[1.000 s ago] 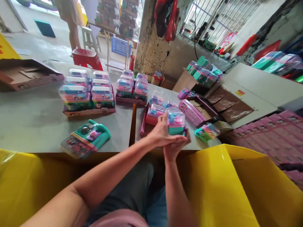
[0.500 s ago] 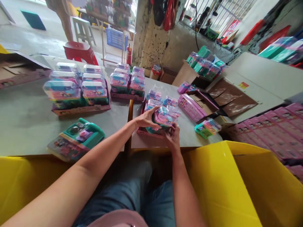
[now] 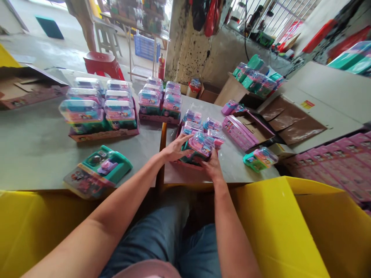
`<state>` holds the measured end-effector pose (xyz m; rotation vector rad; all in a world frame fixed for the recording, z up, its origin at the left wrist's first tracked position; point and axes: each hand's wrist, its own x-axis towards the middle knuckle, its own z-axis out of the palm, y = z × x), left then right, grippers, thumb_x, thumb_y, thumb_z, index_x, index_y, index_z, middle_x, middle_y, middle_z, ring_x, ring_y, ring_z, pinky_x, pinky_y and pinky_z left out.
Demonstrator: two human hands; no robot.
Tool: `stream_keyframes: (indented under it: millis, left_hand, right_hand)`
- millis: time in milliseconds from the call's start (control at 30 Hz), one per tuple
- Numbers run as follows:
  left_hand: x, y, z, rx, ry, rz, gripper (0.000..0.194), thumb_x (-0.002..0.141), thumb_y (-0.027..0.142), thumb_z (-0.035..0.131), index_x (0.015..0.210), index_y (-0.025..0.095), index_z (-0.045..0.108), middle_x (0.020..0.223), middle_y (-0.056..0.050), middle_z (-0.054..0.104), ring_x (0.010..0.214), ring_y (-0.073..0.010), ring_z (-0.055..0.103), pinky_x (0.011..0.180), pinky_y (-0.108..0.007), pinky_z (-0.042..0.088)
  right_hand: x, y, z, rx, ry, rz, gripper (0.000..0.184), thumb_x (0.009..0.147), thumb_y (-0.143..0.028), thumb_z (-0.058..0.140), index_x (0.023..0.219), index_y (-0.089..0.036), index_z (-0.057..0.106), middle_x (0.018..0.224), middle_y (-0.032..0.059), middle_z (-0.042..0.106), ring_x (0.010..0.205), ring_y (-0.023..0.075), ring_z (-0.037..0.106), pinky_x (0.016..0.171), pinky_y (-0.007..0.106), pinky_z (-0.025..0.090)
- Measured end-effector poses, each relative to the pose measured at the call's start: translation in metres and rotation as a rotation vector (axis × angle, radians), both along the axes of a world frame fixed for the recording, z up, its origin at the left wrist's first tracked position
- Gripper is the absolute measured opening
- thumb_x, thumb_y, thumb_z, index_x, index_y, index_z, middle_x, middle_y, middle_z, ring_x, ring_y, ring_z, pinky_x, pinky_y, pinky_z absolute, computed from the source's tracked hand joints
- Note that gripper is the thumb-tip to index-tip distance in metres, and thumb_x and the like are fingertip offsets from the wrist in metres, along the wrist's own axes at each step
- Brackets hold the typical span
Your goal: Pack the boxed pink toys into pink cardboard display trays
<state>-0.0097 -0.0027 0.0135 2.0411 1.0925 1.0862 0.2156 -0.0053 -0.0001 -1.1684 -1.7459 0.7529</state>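
Observation:
A toy case with a clear lid and teal base is held between my two hands over the near end of a pink display box. My left hand is closed on its left side, thumb toward me and fingers across the far edge. My right hand grips its near right corner. Several similar cases stand in the box just beyond it. Whether the held case touches the box floor is hidden.
Two filled display boxes stand on the table to the left. A teal toy case lies at the front edge. On the right are an open pink box, another case and a yellow bin.
The held case has shifted slightly left and sits more level over the box. My right hand has moved with it, and my left fingers lie flatter along its side. The whole view has shifted slightly.

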Motion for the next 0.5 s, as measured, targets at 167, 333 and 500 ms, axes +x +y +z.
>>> stream_keyframes:
  millis: [167, 333, 500]
  left_hand:
    - [-0.001, 0.002, -0.002, 0.014, -0.018, -0.006, 0.076, 0.086, 0.040, 0.062, 0.152, 0.010, 0.039, 0.142, -0.018, 0.045, 0.135, -0.0265, 0.047, 0.118, -0.038, 0.036]
    - [-0.012, 0.002, -0.022, -0.012, -0.089, 0.290, 0.076, 0.086, 0.053, 0.060, 0.150, 0.015, 0.043, 0.147, -0.017, 0.044, 0.141, -0.0291, 0.040, 0.122, -0.045, 0.027]
    - [-0.007, 0.008, -0.052, -0.413, -0.412, 0.427, 0.086, 0.095, 0.071, 0.033, 0.156, 0.010, 0.032, 0.164, -0.019, 0.024, 0.154, -0.0299, 0.021, 0.127, -0.045, 0.014]
  right_hand:
    - [-0.006, 0.001, -0.002, 0.033, -0.076, -0.064, 0.094, 0.073, -0.046, 0.079, 0.150, -0.013, 0.037, 0.141, 0.0188, 0.055, 0.129, 0.0287, 0.054, 0.111, 0.046, 0.043]
    - [-0.008, -0.005, -0.003, -0.033, -0.177, -0.074, 0.099, 0.076, -0.044, 0.076, 0.157, -0.016, 0.026, 0.141, 0.0157, 0.057, 0.130, 0.0278, 0.055, 0.112, 0.045, 0.043]
    - [-0.025, -0.012, 0.012, -0.205, -0.370, -0.105, 0.095, 0.085, -0.041, 0.068, 0.161, -0.016, 0.016, 0.121, 0.0138, 0.071, 0.117, 0.0311, 0.066, 0.099, 0.042, 0.052]
